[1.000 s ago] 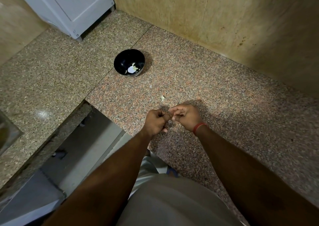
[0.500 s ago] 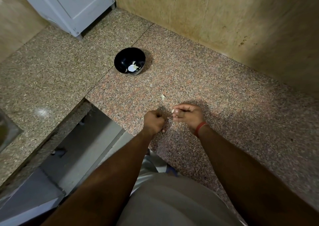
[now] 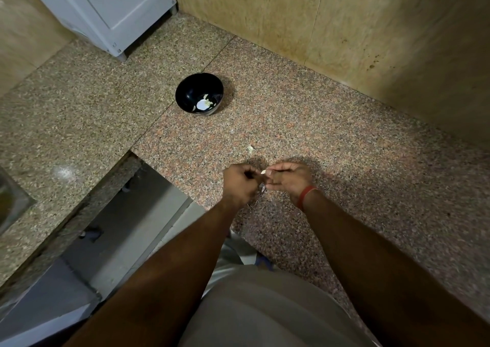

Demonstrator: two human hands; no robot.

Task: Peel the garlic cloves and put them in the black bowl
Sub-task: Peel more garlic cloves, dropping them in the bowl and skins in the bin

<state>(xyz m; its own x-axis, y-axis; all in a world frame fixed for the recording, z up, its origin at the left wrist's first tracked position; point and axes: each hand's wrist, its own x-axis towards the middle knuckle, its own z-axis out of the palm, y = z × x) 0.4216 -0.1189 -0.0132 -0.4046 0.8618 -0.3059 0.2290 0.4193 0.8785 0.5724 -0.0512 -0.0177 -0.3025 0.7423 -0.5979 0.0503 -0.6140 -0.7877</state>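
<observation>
- A speckled granite counter (image 3: 305,113) is meeting tan walls.
- The right hand (image 3: 290,178) is pinching a small white garlic clove (image 3: 263,172); the left hand (image 3: 240,182) is curling beside it, its hold unclear.
- The round black bowl (image 3: 195,87) is sitting well beyond, holding pale pieces.

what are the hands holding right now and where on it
The right hand pinches a garlic clove at one end, its pale tip sticking out. The left hand is curled; what it grips cannot be told.
</observation>
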